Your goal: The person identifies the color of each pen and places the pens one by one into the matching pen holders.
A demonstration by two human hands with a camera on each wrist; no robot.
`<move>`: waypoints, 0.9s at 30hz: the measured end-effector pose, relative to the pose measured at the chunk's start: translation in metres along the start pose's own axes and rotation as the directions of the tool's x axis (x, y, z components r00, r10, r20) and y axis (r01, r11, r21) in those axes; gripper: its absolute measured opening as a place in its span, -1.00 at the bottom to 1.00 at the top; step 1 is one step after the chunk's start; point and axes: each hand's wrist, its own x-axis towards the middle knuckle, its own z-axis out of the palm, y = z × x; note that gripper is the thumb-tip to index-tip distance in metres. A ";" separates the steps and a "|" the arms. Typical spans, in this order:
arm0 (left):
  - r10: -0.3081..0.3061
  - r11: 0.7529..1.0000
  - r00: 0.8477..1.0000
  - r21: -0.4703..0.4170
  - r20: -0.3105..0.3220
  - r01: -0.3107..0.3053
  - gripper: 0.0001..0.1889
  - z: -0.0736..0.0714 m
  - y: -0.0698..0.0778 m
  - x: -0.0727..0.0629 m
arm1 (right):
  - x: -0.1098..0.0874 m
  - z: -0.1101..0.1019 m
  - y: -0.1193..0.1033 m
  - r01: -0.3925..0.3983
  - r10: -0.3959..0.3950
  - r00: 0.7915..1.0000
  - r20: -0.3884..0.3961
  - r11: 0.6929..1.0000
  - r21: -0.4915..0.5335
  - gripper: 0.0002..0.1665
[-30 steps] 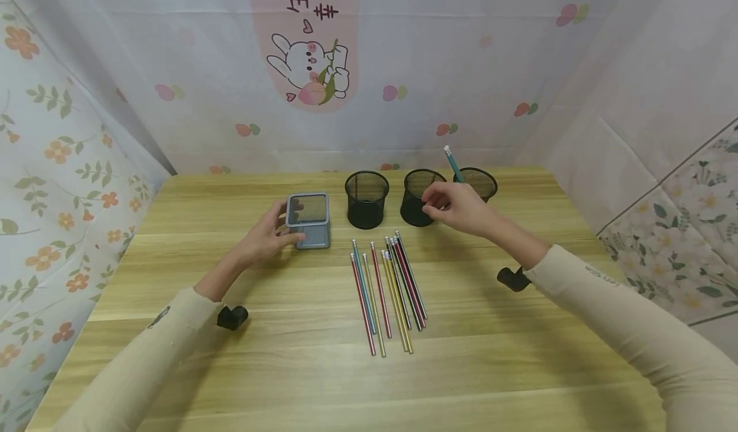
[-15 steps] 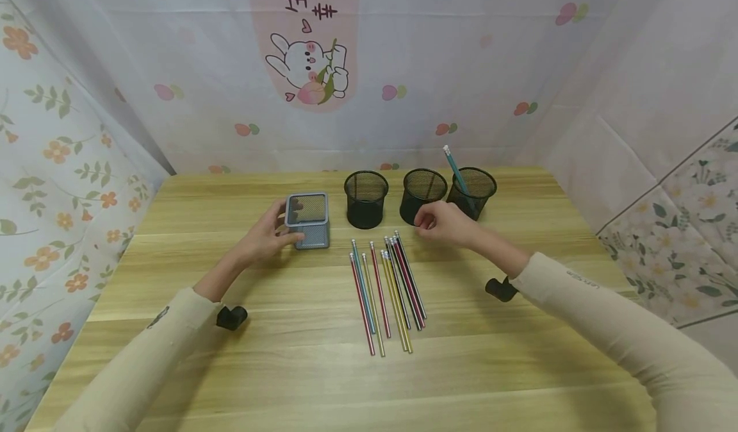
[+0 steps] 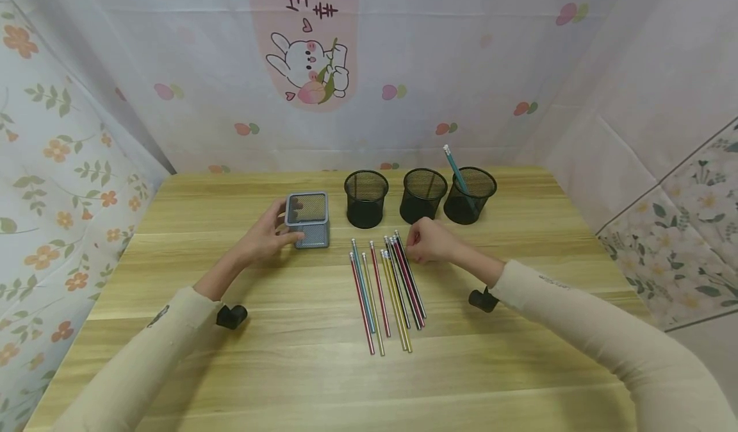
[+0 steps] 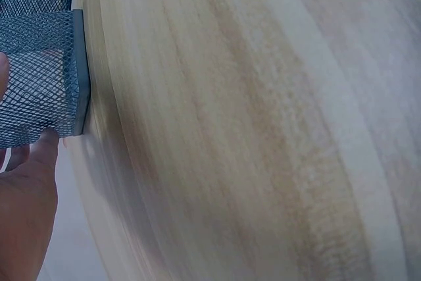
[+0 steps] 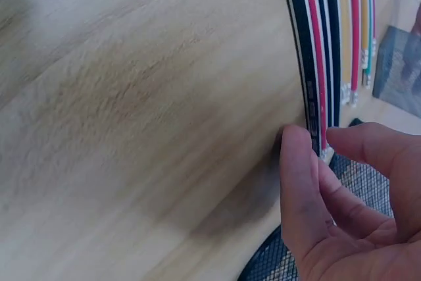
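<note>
The right hand (image 3: 429,241), grip spread, has reached the pencils (image 3: 380,291); the left hand (image 3: 267,233) still pinches the grey holder (image 3: 314,235). The worktop (image 3: 490,387) lies open nearer; its far edge runs behind.

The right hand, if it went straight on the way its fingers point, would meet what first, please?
The right hand would probably meet the rightmost black pencil first; depth leaves it unclear whether the two already touch.
</note>
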 end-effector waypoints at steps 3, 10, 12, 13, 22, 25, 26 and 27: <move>0.004 1.000 1.000 0.007 0.001 -0.004 -0.26 0.000 0.000 0.000 | 0.002 0.004 -0.001 -0.017 0.017 1.000 0.000 1.000 -0.015 -0.84; 0.007 1.000 1.000 0.013 0.001 -0.007 -0.26 0.000 0.000 0.001 | 0.008 0.009 -0.003 -0.097 0.097 0.995 -0.004 0.995 -0.035 -0.80; 0.006 1.000 1.000 0.010 0.001 -0.006 -0.26 0.000 -0.001 0.001 | 0.009 0.010 -0.006 -0.120 0.120 0.993 -0.007 0.992 -0.043 -0.79; 0.007 1.000 1.000 0.008 0.001 -0.007 -0.26 0.000 -0.001 0.001 | 0.009 0.010 -0.007 -0.127 0.127 0.992 -0.008 0.991 -0.047 -0.79; 0.008 1.000 1.000 0.012 0.001 -0.008 -0.26 0.000 -0.001 0.000 | 0.011 0.011 -0.013 -0.176 0.177 0.984 -0.008 0.974 -0.143 -0.74; 0.008 1.000 1.000 0.016 -0.001 -0.008 -0.27 0.000 -0.001 0.000 | 0.011 0.010 -0.014 -0.187 0.189 0.982 -0.006 0.961 -0.204 -0.70; 0.008 1.000 1.000 0.016 -0.001 -0.008 -0.27 0.000 -0.001 0.000 | 0.011 0.010 -0.014 -0.192 0.195 0.981 -0.006 0.957 -0.219 -0.67; 0.008 1.000 1.000 0.016 -0.001 -0.007 -0.27 0.000 -0.001 0.000 | 0.011 0.010 -0.013 -0.192 0.196 0.981 -0.004 0.952 -0.239 -0.62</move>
